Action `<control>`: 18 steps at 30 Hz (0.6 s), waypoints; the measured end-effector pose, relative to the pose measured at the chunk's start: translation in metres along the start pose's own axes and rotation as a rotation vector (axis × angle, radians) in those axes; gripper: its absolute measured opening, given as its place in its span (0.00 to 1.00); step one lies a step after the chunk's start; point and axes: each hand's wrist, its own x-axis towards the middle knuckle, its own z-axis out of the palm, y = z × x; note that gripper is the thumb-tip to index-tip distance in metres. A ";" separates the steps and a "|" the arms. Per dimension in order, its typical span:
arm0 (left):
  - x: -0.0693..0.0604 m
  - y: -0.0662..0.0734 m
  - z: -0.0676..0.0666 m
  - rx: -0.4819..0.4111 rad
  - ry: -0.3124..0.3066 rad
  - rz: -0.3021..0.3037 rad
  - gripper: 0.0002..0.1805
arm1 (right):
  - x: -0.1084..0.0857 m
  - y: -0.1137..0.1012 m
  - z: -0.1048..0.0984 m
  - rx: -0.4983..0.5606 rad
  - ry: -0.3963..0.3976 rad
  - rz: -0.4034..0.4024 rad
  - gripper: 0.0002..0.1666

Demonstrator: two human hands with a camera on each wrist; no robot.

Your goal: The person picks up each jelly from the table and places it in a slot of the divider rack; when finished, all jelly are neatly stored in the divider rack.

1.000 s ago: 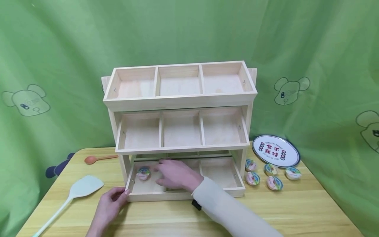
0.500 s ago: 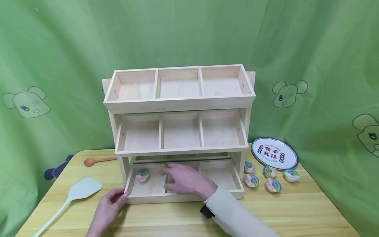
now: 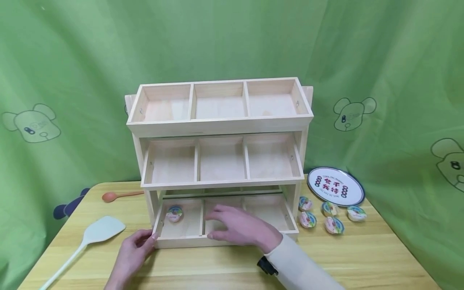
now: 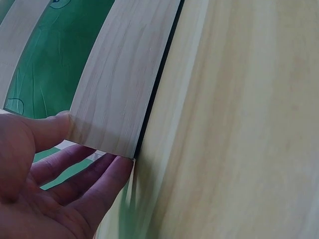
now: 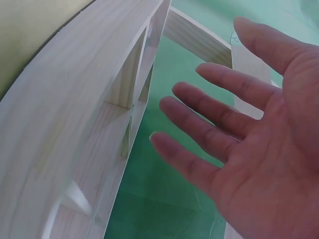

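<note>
A small jelly cup (image 3: 175,214) with a printed lid sits in the left compartment of the bottom tray (image 3: 188,242) of a three-tier wooden rack (image 3: 221,126). My left hand (image 3: 133,251) holds the tray's front left corner. In the left wrist view the thumb touches its upper edge and the fingers (image 4: 94,194) lie against its end. Over the tray's middle compartment hovers my right hand (image 3: 241,227), empty. Its spread fingers (image 5: 219,109) show in the right wrist view. Several more jelly cups (image 3: 334,225) lie on the table right of the rack.
Behind those cups a round white plate (image 3: 336,186) with a blue rim leans near the curtain (image 3: 224,36). A pale spatula (image 3: 104,229) and an orange spoon (image 3: 110,196) lie on the wooden table (image 3: 203,270) to the left.
My right hand has moved right, away from the jelly cup in the left compartment to above the middle one. My left hand keeps its place at the tray corner.
</note>
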 end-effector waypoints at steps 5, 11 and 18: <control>0.000 0.001 0.000 -0.016 -0.008 -0.011 0.20 | -0.011 0.005 0.002 -0.001 0.019 0.000 0.32; 0.000 0.001 0.000 -0.008 -0.013 -0.015 0.20 | -0.023 0.016 0.005 0.023 0.044 -0.033 0.30; 0.001 0.000 -0.001 0.000 -0.012 -0.014 0.20 | -0.035 0.027 0.006 0.012 0.079 -0.050 0.29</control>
